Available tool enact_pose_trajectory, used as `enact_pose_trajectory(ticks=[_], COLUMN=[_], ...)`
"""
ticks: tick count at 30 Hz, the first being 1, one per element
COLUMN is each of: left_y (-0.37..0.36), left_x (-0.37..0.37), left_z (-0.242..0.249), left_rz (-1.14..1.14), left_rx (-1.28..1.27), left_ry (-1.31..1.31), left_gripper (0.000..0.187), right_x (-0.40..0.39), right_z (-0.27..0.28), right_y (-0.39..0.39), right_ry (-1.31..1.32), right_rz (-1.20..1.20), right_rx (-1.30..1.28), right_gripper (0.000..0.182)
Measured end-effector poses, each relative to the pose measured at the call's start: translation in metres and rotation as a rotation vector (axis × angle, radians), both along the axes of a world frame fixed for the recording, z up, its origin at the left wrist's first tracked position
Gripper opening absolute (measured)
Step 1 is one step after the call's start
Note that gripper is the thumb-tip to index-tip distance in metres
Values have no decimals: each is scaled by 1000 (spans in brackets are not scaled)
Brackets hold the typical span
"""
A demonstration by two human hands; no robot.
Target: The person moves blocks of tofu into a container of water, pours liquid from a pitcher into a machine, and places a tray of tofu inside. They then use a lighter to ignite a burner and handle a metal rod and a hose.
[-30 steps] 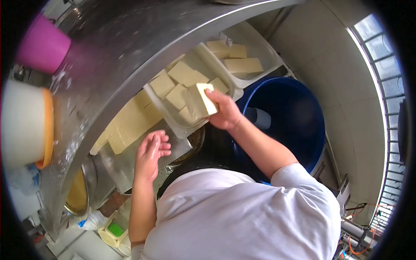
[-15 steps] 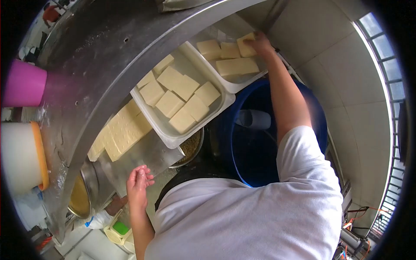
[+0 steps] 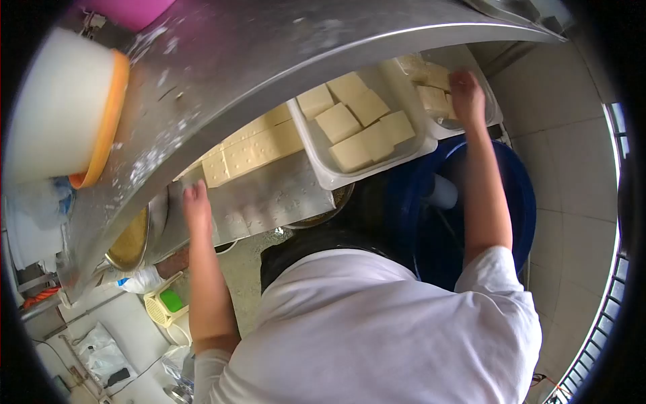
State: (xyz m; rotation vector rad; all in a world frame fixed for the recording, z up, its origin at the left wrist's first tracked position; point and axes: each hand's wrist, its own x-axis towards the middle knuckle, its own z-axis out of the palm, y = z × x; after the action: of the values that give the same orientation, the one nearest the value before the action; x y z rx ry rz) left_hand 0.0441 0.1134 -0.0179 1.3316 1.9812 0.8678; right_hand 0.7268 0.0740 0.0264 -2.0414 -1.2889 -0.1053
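My right hand (image 3: 466, 94) is over the right-hand tray (image 3: 490, 91), its fingers curled down beside pale yellow blocks (image 3: 432, 99) that look like tofu. Whatever those fingers hold, if anything, is hidden. Blocks of the same kind (image 3: 338, 123) lie loosely in a white rectangular tray (image 3: 321, 156) to its left. Farther left, a large slab (image 3: 259, 149) with small dimples and cut lines rests on a metal surface. Near the slab's left end, my left hand (image 3: 196, 205) is raised with its fingers up and no object visible in it.
A curved steel counter edge (image 3: 269, 77) overhangs the trays. Below my right arm stands a deep blue barrel (image 3: 525, 195) with a white container (image 3: 442, 192) inside. An orange-rimmed white tub (image 3: 74, 108) is at upper left. Below it is a metal bowl (image 3: 131, 242) of yellowish contents.
The view has turned and shifted, bringing more of the slab into sight. My right hand, earlier on a block in the right-hand tray, is now at that tray's right side. My left hand has risen.
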Motion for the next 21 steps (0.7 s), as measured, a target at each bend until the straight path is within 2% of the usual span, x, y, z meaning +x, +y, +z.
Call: enact_pose_trajectory(ticks=[1, 2, 3, 5, 7, 9, 10, 12, 13, 15, 16, 19, 20, 21], left_y=[19, 37, 62, 90, 77, 62, 60, 58, 61, 73, 79, 88, 86, 80], left_x=[1, 2, -12, -13, 23, 52, 54, 56, 52, 40, 32, 22, 22, 23], left_z=[-4, -8, -42, -77, -63, -31, -23, -12, -10, -7, -6, -25, -36, -50], left_rz=[-13, -29, -21, -40, -64, -196, -199, -164, -169, 5, 59, 33, 27, -45], left_rx=[-9, -23, -101, -221, -258, -317, -313, -256, -257, -402, -502, -609, -610, -462], left_ry=[18, 34, 69, 208, 304, 61, 56, -201, -202, -551, -616, -697, -699, -660], left_gripper=[47, 52, 56, 63, 66, 71, 71, 83, 83, 80, 75, 69, 69, 68], right_x=[-46, -93, -138, -210, -265, -303, -315, -333, -338, -347, -350, -359, -363, -367], right_z=[11, 21, 31, 45, 52, 50, 45, 34, 32, 31, 30, 26, 24, 21], right_y=[-10, -24, -36, -61, -83, -96, -100, -102, -100, -94, -91, -80, -77, -74], right_ry=[187, 215, 241, 219, 328, 386, 408, 406, 405, 278, 277, 386, 384, 382], right_rz=[136, 231, 327, 547, 646, 706, 712, 704, 699, 696, 689, 676, 671, 667], right_rx=[47, 64, 86, 29, -18, -44, -64, -73, -73, -10, -9, -62, -83, -107], right_gripper=[24, 22, 21, 24, 26, 28, 28, 29, 29, 29, 29, 30, 30, 30])
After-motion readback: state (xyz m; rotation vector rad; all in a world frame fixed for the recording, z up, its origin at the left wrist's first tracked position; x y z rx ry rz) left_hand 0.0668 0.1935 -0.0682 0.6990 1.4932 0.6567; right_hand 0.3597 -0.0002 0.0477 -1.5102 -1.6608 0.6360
